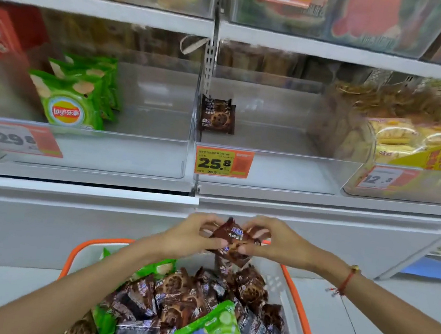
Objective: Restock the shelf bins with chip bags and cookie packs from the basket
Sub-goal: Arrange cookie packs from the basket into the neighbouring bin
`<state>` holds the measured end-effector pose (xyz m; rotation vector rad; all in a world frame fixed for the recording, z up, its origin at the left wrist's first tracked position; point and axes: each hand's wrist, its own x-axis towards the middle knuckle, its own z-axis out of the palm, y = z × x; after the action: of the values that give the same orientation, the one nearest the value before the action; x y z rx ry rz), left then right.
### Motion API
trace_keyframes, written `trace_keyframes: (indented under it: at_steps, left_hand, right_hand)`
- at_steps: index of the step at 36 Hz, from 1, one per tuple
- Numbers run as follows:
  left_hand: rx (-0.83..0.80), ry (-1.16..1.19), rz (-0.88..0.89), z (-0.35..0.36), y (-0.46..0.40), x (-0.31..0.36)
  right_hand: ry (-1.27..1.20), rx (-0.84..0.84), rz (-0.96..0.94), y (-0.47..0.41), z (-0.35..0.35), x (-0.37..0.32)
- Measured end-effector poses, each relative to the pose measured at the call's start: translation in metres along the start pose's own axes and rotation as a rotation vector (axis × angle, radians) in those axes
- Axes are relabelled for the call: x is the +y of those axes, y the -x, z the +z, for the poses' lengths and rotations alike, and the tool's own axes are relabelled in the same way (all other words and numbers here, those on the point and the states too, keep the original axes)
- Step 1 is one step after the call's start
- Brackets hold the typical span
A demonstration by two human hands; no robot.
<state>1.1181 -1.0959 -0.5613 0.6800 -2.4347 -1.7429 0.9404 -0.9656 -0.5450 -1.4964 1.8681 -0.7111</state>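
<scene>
Shelf (80, 176): white, runs across in front of you, carrying clear bins side by side.
Left bin (137, 153): green chip bags (74, 97) stacked at its left end; price tag reads 29.8.
Middle bin (283, 169): one brown cookie pack (217, 115) standing at the back left; orange tag (222, 163) reads 25.8.
Basket (300, 295): orange rim, pale sides, on the floor below your arms; heaped with brown cookie packs and a few green chip bags.
Held cookie pack (233, 242): brown wrapper, cookie picture, crimped ends, tilted; above the far end of the basket, just below the shelf's front edge, between your two hands.
Left hand (190, 235): fingers curled, pinching the pack's left side.
Right hand (274, 242): fingers curled, pinching the pack's right side; red string bracelet (346, 280) on the wrist. Both forearms reach forward over the basket.
</scene>
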Motion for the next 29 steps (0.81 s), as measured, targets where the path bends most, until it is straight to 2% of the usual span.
trace_keyframes:
  at_steps: [4, 9, 14, 18, 20, 23, 26, 29]
  left_hand:
    - [0.189, 0.04, 0.194, -0.028, 0.004, 0.047]
    - [0.357, 0.075, 0.389, -0.058, 0.01, 0.087]
    - [0.587, -0.07, 0.481, -0.092, 0.004, 0.1]
    - [0.778, -0.211, 0.424, -0.116, -0.009, 0.091]
    - [0.781, -0.254, 0.374, -0.123, -0.016, 0.085]
    - [0.682, -0.299, 0.312, -0.128, -0.027, 0.075]
    - [0.612, -0.233, 0.327, -0.127, -0.034, 0.067]
    - [0.613, -0.178, 0.356, -0.129, -0.038, 0.062]
  right_hand:
    - [-0.184, 0.138, -0.109, -0.007, -0.036, -0.043]
    - [-0.153, 0.206, -0.218, -0.019, -0.072, -0.093]
    - [-0.126, 0.188, -0.245, -0.042, -0.1, -0.119]
    - [-0.137, 0.242, -0.242, -0.072, -0.118, -0.119]
    - [-0.089, 0.253, -0.213, -0.092, -0.125, -0.113]
    - [0.102, 0.277, -0.166, -0.125, -0.133, -0.1]
    - [0.4, 0.286, -0.086, -0.161, -0.136, -0.086]
    - [0.515, 0.251, -0.013, -0.192, -0.132, -0.074]
